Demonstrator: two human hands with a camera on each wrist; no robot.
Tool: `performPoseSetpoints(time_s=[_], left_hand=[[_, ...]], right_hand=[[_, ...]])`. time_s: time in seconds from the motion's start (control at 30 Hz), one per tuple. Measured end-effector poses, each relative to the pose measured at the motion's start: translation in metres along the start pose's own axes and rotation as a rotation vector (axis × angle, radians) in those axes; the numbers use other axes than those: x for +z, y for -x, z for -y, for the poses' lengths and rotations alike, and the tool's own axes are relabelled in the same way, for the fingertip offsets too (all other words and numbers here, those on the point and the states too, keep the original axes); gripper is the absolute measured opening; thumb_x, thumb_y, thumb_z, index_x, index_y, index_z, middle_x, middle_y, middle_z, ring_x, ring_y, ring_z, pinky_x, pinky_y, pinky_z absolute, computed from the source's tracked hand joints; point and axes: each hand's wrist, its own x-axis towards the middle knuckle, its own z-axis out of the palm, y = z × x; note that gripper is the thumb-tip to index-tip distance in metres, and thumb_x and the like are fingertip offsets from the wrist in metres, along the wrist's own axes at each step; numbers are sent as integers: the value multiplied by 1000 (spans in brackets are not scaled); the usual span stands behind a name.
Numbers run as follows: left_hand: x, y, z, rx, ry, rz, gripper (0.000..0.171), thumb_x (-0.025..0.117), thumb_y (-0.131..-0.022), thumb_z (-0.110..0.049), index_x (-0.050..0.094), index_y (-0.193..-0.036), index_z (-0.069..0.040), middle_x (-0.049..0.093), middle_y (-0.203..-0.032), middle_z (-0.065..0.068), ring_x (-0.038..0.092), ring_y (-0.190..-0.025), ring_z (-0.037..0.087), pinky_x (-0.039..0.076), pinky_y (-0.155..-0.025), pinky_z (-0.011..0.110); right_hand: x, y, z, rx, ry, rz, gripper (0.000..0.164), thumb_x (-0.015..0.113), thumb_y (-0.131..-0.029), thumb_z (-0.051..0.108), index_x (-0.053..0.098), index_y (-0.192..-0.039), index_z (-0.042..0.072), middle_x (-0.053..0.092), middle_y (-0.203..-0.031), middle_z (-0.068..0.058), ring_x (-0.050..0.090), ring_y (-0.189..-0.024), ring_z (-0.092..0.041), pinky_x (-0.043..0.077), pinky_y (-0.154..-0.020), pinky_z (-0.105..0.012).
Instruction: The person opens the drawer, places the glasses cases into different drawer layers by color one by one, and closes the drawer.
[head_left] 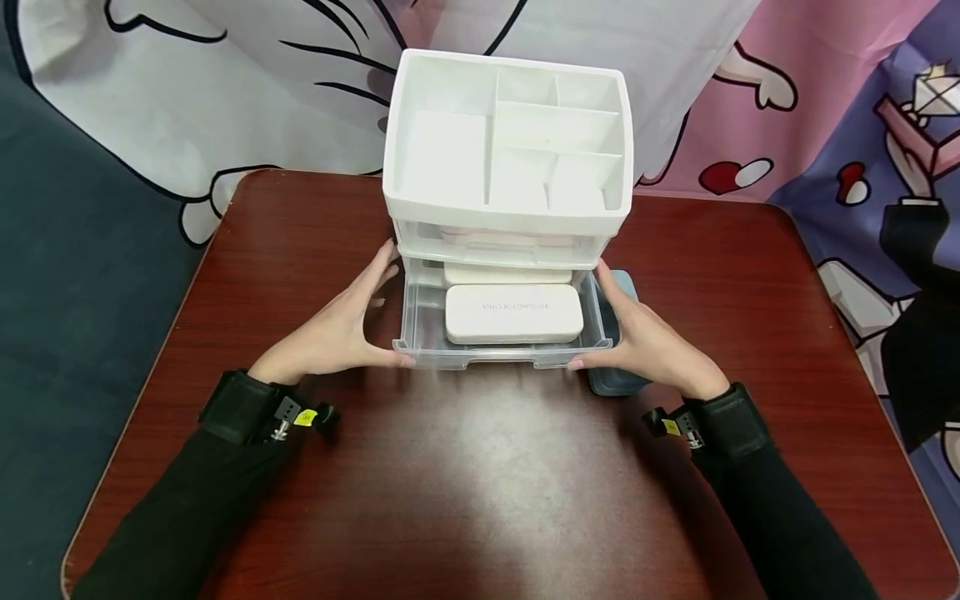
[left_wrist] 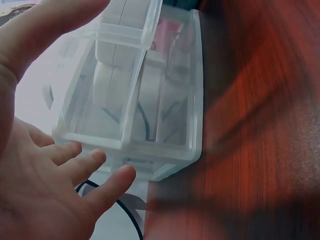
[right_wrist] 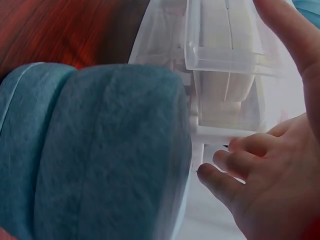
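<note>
A: Biggest first?
B: Reddish-brown counter [head_left: 465,500], wood-look. Cartoon-print cloth [head_left: 825,125] hangs behind it.

A: On the counter?
B: White drawer unit [head_left: 502,215], far side, compartment tray on top: one large section left, smaller ones right.

A: Drawers?
B: One clear drawer [head_left: 502,357] pulled out toward the person, between the two hands.

A: Hands?
B: Left hand [head_left: 337,329] at the drawer's left side: grip apart, thumb at the front corner, fingers reaching back along the unit. Right hand [head_left: 647,340] mirrors it on the right: grip apart too, thumb at that front corner.

A: Next size down?
B: Blue-grey case [right_wrist: 110,150], on the counter just right of the drawer, partly under the right hand in the head view.

A: Drawer contents?
B: Front white box [head_left: 513,315], faint lettering on top, unreadable. Rear white box [head_left: 506,275] behind it, partly hidden by the unit.

A: Smallest?
B: Yellow sticker [head_left: 305,417] on the left wrist gear. Right one's similar.
</note>
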Motion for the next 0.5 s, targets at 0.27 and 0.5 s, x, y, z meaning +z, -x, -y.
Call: performPoseSetpoints(time_s=[0.27,0.5], left_hand=[[-7,-3,5,7,19,-13,122,90,-67,-25,5,-155,-34,17,-161,-6,27,-147,25,41,-107,49],[-6,-6,7,23,5,-78,110,87,-70,-24,16,-154,-31,28,-157,-2,39,-140,26,47,-101,45]], right_hand=[[5,-7,2,-30,-11,-60,129,85,-65,50,-10,-151,41,6,-162,13,25,-146,-22,35,-108,-55],[7,-10,3,-5,15,-133,122,86,-68,44,2,-155,31,20,-161,-3,35,-141,-30,36,-107,-56]])
